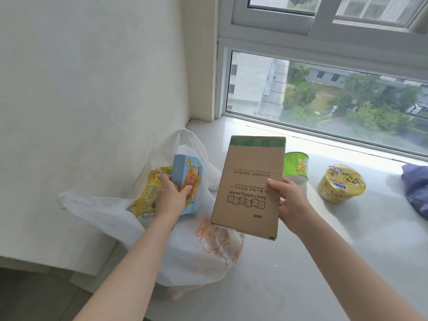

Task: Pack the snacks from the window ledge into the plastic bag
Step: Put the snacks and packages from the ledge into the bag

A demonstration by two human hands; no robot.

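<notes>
Blue box [188, 169], left hand [170, 196] (over bag [192, 253])

The white, half-transparent plastic bag [185, 256] at the ledge's left end is showing an orange-red line drawing on its front. A yellow snack packet [148, 188] is carrying black print. A light blue carton [187, 179] is displaying an orange and yellow picture. The brown cardboard box [250, 186] is wearing a green band along its top edge and black lettering, upside down. Toward the back edge of the pale grey-white window ledge [301, 274], a green cup [296, 165] is showing yellow-orange marks and a yellow noodle bowl [340, 184] is bearing blue and white letters. At the right edge, a purple-blue cloth [416, 188] is lying.
</notes>
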